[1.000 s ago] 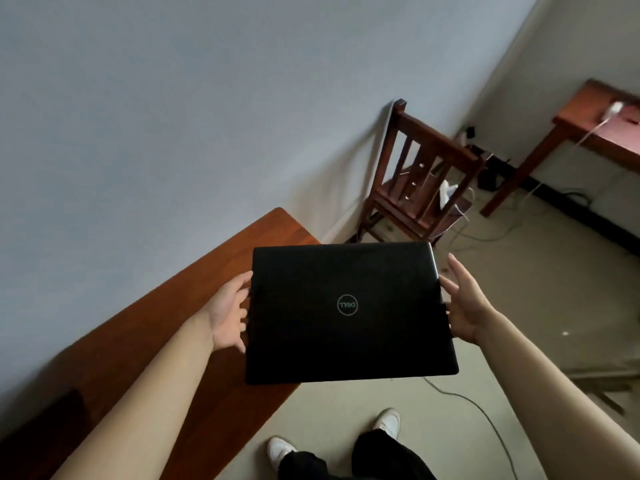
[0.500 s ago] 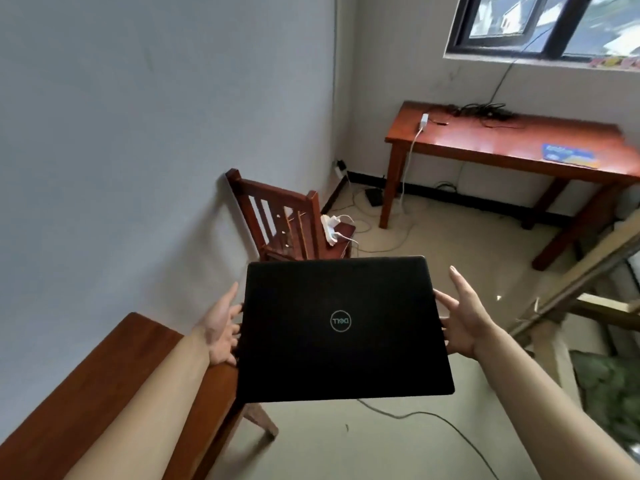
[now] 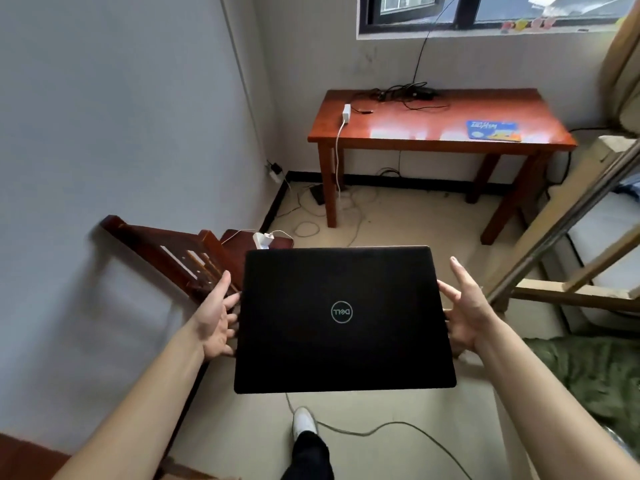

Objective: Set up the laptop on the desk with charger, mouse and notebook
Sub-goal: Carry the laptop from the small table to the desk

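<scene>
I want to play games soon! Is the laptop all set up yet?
Not yet. Nothing looks done: the closed Dell laptop is held between the left hand and right hand, short of the desk. A white charger lies there. Plugging in, mouse and notebook remain.

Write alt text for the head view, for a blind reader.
A closed black laptop is held flat between the left hand and right hand. Ahead stands a red-brown desk under a window, bearing a white charger, black cables and a blue pad.
</scene>
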